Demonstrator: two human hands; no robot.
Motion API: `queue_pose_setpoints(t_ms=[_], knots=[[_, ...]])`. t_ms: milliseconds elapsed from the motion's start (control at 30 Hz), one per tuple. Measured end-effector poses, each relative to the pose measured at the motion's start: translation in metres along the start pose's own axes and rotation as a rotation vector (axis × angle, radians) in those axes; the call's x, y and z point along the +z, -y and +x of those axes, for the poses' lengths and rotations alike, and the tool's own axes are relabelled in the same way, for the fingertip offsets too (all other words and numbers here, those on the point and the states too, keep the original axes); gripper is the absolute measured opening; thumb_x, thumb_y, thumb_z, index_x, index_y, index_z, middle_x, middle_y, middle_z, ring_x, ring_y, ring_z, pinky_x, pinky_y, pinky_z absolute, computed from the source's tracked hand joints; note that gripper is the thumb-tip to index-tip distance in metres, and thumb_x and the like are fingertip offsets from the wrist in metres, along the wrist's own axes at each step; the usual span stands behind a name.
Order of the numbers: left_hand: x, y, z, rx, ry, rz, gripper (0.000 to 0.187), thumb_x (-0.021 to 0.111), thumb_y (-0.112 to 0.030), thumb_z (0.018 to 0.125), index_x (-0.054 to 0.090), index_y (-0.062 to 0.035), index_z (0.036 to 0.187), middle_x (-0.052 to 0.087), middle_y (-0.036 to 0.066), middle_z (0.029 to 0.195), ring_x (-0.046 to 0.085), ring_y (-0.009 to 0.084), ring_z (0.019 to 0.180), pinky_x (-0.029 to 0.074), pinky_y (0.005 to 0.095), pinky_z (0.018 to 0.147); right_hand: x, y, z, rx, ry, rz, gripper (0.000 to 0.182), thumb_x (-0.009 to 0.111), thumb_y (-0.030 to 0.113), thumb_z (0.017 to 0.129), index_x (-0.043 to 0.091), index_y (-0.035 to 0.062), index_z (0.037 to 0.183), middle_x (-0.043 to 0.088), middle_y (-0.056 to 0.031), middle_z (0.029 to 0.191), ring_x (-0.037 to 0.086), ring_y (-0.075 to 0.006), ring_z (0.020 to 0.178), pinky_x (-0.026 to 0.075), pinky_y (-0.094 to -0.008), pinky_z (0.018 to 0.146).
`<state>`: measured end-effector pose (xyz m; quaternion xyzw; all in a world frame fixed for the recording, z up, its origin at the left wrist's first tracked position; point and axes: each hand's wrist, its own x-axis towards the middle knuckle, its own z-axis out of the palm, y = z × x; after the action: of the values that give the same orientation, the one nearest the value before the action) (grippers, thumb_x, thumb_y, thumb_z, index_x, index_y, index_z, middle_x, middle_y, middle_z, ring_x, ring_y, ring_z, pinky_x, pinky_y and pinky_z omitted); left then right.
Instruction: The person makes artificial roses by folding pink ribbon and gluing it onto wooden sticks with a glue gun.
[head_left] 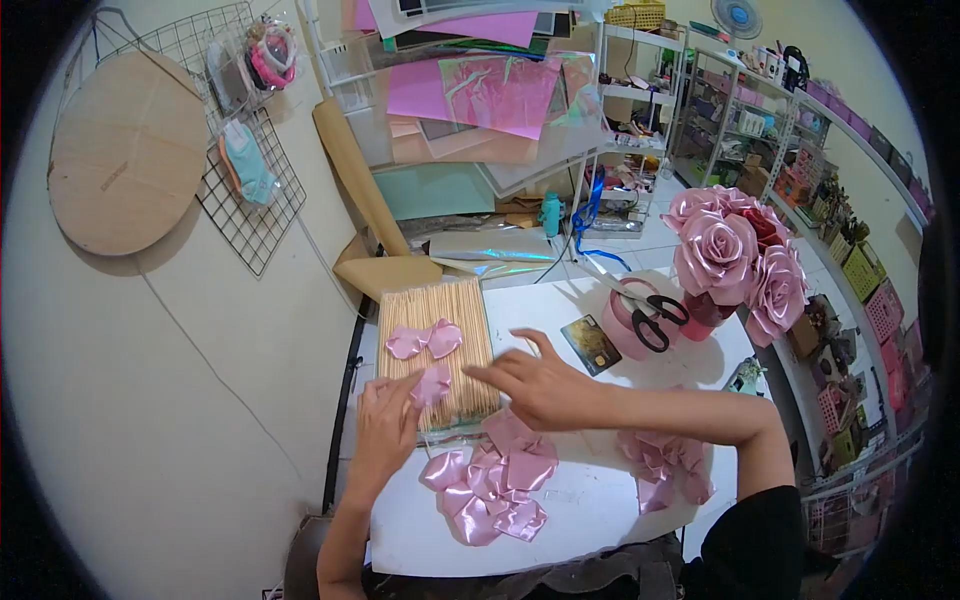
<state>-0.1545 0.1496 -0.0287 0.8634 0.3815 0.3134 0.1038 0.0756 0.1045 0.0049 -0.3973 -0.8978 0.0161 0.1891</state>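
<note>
A bundle of wooden skewers (440, 305) lies flat at the back left of the white table (590, 500). A pink ribbon petal (432, 384) rests on the skewers' near end, pinched between the fingers of my left hand (385, 425). My right hand (540, 385) lies flat beside it, fingertips stretched toward that petal. Two more folded pink petals (425, 340) sit farther back on the skewers. A heap of satin ribbon petals (495, 485) lies just in front of my hands, and a second heap (668, 462) shows under my right forearm.
Black-handled scissors (650, 315) lie on a pink ribbon roll (620, 330) next to a dark card (590, 345). A bouquet of pink satin roses (735, 255) stands at the right. Rolled paper, coloured sheets and shelves crowd the back; a wall runs along the left.
</note>
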Motion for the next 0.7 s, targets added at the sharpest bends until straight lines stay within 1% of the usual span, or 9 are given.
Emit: queue_pose_setpoints(t_ms=[67, 167, 267, 367, 433, 567, 600, 667, 700], knots=[[-0.003, -0.01, -0.011, 0.008, 0.024, -0.002, 0.032, 0.05, -0.017, 0.08, 0.052, -0.0049, 0.109, 0.057, 0.011, 0.097, 0.045, 0.0287, 0.091, 0.034, 0.0391, 0.079, 0.011, -0.015, 0.021, 0.043, -0.046, -0.03, 0.06, 0.052, 0.0, 0.064, 0.033, 0.0008, 0.122, 0.056, -0.0129, 0.095, 0.049, -0.0237, 0.1, 0.021, -0.05, 0.094], [-0.007, -0.024, -0.035, 0.048, 0.101, 0.005, 0.033, 0.052, -0.015, 0.076, 0.053, -0.0054, 0.108, 0.057, 0.009, 0.096, 0.045, 0.028, 0.092, 0.034, 0.0394, 0.079, 0.029, -0.033, 0.045, 0.106, 0.006, -0.029, 0.072, 0.047, -0.003, 0.063, 0.02, 0.002, 0.129, 0.049, -0.0143, 0.111, 0.039, -0.0261, 0.113, 0.016, -0.0498, 0.096], [-0.018, -0.037, -0.046, 0.144, 0.165, -0.005, 0.029, 0.053, -0.017, 0.076, 0.056, -0.0041, 0.102, 0.058, 0.011, 0.093, 0.049, 0.0282, 0.087, 0.036, 0.0379, 0.078, 0.05, -0.042, 0.053, 0.024, -0.065, -0.074, 0.07, 0.047, -0.002, 0.065, 0.019, 0.0016, 0.13, 0.044, -0.0156, 0.118, 0.037, -0.0259, 0.116, 0.015, -0.0505, 0.097], [-0.03, -0.039, -0.047, 0.166, 0.237, -0.148, 0.03, 0.052, -0.015, 0.076, 0.054, -0.0055, 0.105, 0.058, 0.007, 0.1, 0.048, 0.0271, 0.09, 0.033, 0.038, 0.081, 0.059, -0.044, 0.05, 0.024, -0.043, -0.107, 0.067, 0.051, 0.004, 0.07, 0.02, 0.0004, 0.129, 0.047, -0.0186, 0.112, 0.038, -0.0268, 0.115, 0.016, -0.0492, 0.096], [-0.039, -0.035, -0.035, 0.14, 0.101, -0.332, 0.029, 0.051, -0.017, 0.079, 0.055, -0.004, 0.104, 0.058, 0.008, 0.101, 0.049, 0.0276, 0.089, 0.033, 0.0377, 0.084, 0.057, -0.042, 0.038, 0.031, -0.003, -0.105, 0.068, 0.051, 0.004, 0.07, 0.019, 0.0003, 0.13, 0.048, -0.0186, 0.111, 0.039, -0.0267, 0.114, 0.016, -0.0499, 0.097], [-0.041, -0.01, 0.011, 0.137, -0.102, -0.145, 0.027, 0.048, -0.019, 0.082, 0.055, -0.0041, 0.103, 0.054, 0.012, 0.104, 0.045, 0.0295, 0.092, 0.032, 0.0377, 0.086, 0.035, -0.022, 0.004, 0.062, 0.113, -0.107, 0.07, 0.05, 0.005, 0.071, 0.014, -0.0001, 0.131, 0.048, -0.0199, 0.11, 0.04, -0.0269, 0.113, 0.015, -0.0521, 0.096], [-0.035, 0.0, 0.021, 0.138, -0.1, -0.146, 0.027, 0.048, -0.019, 0.082, 0.055, -0.0041, 0.103, 0.054, 0.012, 0.104, 0.045, 0.0295, 0.092, 0.032, 0.0377, 0.086, 0.03, -0.015, -0.005, 0.065, 0.113, -0.106, 0.07, 0.05, 0.005, 0.071, 0.014, -0.0001, 0.131, 0.048, -0.0199, 0.11, 0.04, -0.0269, 0.113, 0.015, -0.0521, 0.096], [-0.018, 0.02, 0.038, 0.023, -0.14, 0.147, 0.028, 0.048, -0.02, 0.082, 0.055, -0.0057, 0.104, 0.05, 0.013, 0.109, 0.041, 0.031, 0.098, 0.031, 0.039, 0.087, 0.016, -0.003, -0.023, 0.108, 0.289, -0.077, 0.069, 0.05, 0.007, 0.072, 0.014, -0.0004, 0.131, 0.048, -0.0188, 0.111, 0.04, -0.0269, 0.113, 0.015, -0.0531, 0.096], [-0.01, 0.026, 0.041, 0.03, -0.136, 0.146, 0.028, 0.048, -0.02, 0.082, 0.055, -0.0057, 0.104, 0.05, 0.013, 0.109, 0.041, 0.031, 0.098, 0.031, 0.039, 0.087, 0.006, 0.003, -0.031, 0.08, 0.262, -0.022, 0.067, 0.048, 0.007, 0.073, 0.015, -0.0007, 0.131, 0.049, -0.018, 0.111, 0.042, -0.0276, 0.111, 0.015, -0.0527, 0.097]])
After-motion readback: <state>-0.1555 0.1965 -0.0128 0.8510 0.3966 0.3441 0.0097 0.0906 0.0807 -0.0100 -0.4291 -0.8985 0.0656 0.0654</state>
